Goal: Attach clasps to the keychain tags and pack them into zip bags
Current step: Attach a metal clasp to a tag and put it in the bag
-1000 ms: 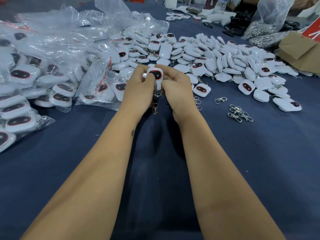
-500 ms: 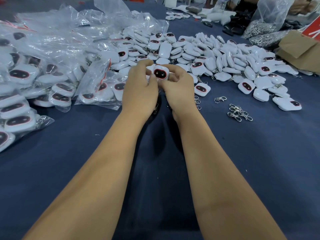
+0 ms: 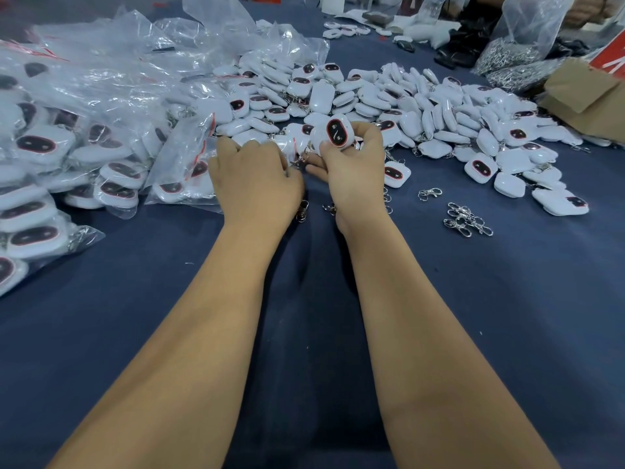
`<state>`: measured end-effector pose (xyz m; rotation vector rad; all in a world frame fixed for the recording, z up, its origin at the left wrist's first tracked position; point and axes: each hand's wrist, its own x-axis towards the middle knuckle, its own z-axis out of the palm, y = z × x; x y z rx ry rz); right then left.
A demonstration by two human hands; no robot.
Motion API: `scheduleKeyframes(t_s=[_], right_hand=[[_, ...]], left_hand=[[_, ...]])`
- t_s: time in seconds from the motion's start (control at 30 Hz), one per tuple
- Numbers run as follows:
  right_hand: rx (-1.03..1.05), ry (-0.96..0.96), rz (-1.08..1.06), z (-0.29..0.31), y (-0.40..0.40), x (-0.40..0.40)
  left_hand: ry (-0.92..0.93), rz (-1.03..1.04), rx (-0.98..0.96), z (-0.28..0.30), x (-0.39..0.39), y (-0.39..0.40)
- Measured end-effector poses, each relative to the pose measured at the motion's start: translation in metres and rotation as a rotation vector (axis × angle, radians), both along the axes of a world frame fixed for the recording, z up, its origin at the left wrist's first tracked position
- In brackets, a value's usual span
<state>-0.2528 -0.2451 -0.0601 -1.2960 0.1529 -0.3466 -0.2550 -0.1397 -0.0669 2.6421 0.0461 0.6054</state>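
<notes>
White glossy plastic, rounded at every edge: keychain tag (image 3: 333,135) likely light, rigid and a little slippery, best pinched across its flat faces or by the short edges, never by the dark red-rimmed oval window on the front. Held up just above the blue cloth table (image 3: 507,316), near the front edge of the loose tag pile (image 3: 439,110), window facing the camera and tilted slightly. Right hand (image 3: 355,174) curled around it, thumb and fingertips clamped on the lower and right edges. Small metal clasp (image 3: 301,160) probably light too, stiff, springy at the gate, fiddly and easy to drop; best taken at its body, leaving the gate free to open. Visible only as a glint between the two hands, just below the tag. Left hand (image 3: 255,177) knuckles-up, fingers folded down and inward towards that glint; appears to pinch the clasp, though fingertips hidden under the hand, so grip not certain. Spare clasps (image 3: 468,220) loose on the cloth to the right, well apart from both hands. Filled zip bags (image 3: 84,157) heaped to the left; film thin, soft and crinkly, likely slick, best opened by the mouth edges.
</notes>
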Motion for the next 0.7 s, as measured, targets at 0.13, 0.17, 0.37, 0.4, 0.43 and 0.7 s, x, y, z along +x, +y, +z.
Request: scheduleKeyframes(t_s=[0.13,0.17,0.37,0.4,0.43,0.7], right_hand=[[-0.096,-0.032,0.029,-0.001,0.001,0.001],[-0.116,-0.031,0.031,-0.001,0.001,0.001],[0.084,-0.068,0.034,0.003,0.002,0.0],[0.129,-0.066,0.033,0.004,0.001,0.001],[0.165,-0.06,0.036,0.005,0.0,0.001],[-0.106,0.017,0.093,0.001,0.005,-0.002]], left_hand=[[-0.041,-0.017,-0.171,0.001,-0.002,0.0],[-0.046,-0.021,-0.194,0.001,-0.001,0.001],[-0.047,-0.074,-0.353,0.005,0.001,0.001],[-0.055,-0.099,-0.408,0.006,0.001,0.0],[-0.063,-0.127,-0.47,0.007,0.0,0.0],[-0.203,-0.239,-0.907,0.016,-0.003,-0.003]])
